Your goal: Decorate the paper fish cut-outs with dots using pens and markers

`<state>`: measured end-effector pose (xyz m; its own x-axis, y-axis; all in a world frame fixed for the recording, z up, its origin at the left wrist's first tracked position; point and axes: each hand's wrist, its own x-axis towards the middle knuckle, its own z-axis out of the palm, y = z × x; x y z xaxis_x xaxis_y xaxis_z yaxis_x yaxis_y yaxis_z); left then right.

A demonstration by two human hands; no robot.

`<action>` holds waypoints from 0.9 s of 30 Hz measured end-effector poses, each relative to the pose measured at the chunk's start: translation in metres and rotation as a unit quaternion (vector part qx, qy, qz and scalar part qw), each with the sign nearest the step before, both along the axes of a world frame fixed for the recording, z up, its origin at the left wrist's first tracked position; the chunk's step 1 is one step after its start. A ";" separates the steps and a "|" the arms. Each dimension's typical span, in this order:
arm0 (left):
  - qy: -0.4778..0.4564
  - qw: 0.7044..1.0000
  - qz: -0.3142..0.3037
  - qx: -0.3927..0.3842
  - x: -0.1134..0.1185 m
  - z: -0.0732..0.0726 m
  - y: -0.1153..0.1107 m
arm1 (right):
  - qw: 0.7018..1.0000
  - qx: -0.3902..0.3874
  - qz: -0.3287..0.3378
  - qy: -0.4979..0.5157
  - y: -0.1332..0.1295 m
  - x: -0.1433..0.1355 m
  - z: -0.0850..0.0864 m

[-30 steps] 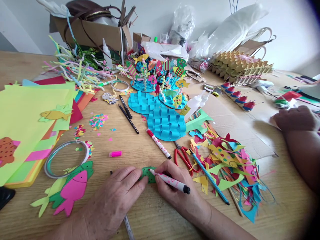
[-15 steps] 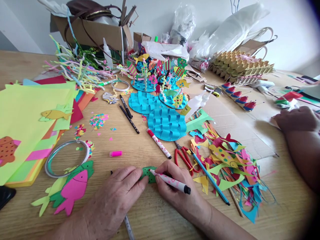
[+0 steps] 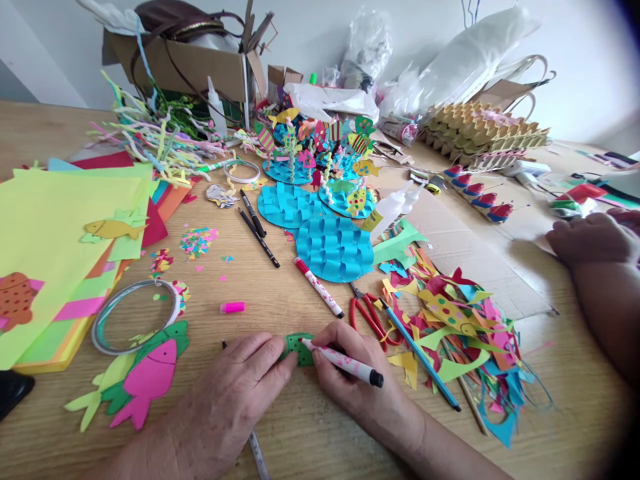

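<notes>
From here, the left hand pinches a dotted green cutout lying between both hands (its long axis is hidden), the right hand gripping a marker slanted tip-first over it

Right of the cardboard sheet, a co-worker's second hand has come into view beside that person's first hand; barely a sliver, if anything, showed there earlier. Left of the sheet, the marker's tip may have crept slightly across the green paper; too small to be sure.
</notes>
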<state>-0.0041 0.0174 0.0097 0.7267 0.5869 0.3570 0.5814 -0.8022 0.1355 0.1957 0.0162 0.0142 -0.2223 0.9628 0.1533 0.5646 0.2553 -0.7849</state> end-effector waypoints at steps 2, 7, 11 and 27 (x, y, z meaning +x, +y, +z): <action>0.003 1.000 0.000 0.000 0.000 0.000 0.000 | 1.000 -0.001 -0.001 -0.001 0.000 0.000 0.000; 0.012 1.000 0.002 0.002 0.000 0.000 0.000 | 1.000 0.002 0.006 -0.001 0.001 0.000 0.001; 0.016 1.000 0.005 -0.002 0.000 0.000 0.000 | 1.000 -0.001 0.004 0.005 0.001 0.000 0.000; 0.025 1.000 -0.002 -0.013 -0.002 -0.001 -0.001 | 0.999 -0.014 -0.017 0.028 0.001 0.003 0.005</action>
